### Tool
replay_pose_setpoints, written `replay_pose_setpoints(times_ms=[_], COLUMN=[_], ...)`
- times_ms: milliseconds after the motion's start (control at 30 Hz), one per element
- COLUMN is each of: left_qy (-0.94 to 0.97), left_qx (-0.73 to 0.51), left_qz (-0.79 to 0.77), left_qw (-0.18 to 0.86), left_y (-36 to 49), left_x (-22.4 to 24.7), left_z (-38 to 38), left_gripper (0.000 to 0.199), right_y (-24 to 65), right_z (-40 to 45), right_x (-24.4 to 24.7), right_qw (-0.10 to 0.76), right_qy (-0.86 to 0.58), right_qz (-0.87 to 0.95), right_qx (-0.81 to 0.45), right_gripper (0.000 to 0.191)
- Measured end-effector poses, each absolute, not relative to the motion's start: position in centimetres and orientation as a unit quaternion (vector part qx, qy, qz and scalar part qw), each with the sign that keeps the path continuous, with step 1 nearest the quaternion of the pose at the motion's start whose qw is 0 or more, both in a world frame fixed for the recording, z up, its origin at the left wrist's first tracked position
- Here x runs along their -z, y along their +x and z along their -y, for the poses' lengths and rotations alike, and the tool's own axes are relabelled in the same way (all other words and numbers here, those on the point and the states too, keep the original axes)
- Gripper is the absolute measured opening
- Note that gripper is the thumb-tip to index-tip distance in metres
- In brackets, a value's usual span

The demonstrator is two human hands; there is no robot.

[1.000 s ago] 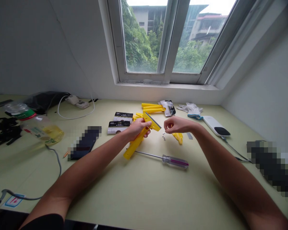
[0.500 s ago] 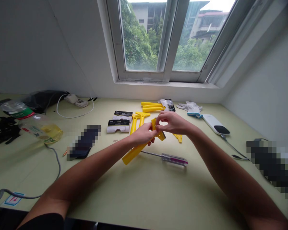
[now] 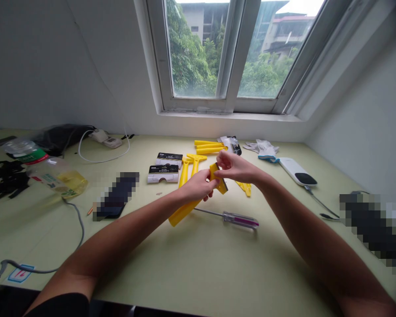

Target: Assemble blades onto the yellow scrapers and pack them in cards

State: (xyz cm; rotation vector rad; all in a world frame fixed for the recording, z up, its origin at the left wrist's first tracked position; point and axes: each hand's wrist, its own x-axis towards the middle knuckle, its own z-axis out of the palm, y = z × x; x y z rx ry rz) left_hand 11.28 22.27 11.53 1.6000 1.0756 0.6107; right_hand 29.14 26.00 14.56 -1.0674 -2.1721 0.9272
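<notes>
My left hand is wrapped round a yellow scraper, whose handle slants down to the left and whose head, with a dark blade edge, points up and right. At the head, my right hand is closed, thumb against the scraper's face; whether its fingers pinch anything small is hidden. Below the hands a screwdriver with a clear and purple handle lies on the table. Yellow scraper parts lie just behind my left hand, and another yellow piece is under my right wrist.
Two black-and-white packages lie left of centre. Yellow handles, white gloves and a white device are further back. A phone and a bottle of yellow liquid lie on the left.
My right hand has shifted slightly up at the scraper head, and its fingers are more curled. My left hand keeps its hold with little movement.
</notes>
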Motion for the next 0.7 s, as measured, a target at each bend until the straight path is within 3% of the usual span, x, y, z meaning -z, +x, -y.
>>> replay_pose_setpoints(times_ms=[167,433,600,700], left_qy=[0.684,0.713,0.792,0.854], left_qx=[-0.255,-0.232,-0.311,-0.303], left_qz=[-0.435,-0.432,-0.443,-0.392], left_qw=[0.527,0.502,0.282,0.161], left_y=[11.1,10.7,10.4,10.3], left_x=[-11.8,-12.3,-12.1,-11.9], left_z=[-22.4,-22.6,-22.3,-22.4], left_gripper=[0.018,0.02,0.047,0.049], right_y=[29.3,29.4,30.1,30.4], right_z=[-26.7,-26.9,-27.5,-27.9], right_x=[-13.9,-13.8,-13.1,-12.8], right_qw=[0.274,0.266,0.306,0.319], right_qy=[-0.357,-0.355,-0.39,-0.398], right_qz=[0.75,0.72,0.666,0.635], right_qx=[-0.485,-0.534,-0.557,-0.581], right_gripper=[0.039,0.027,0.024,0.024])
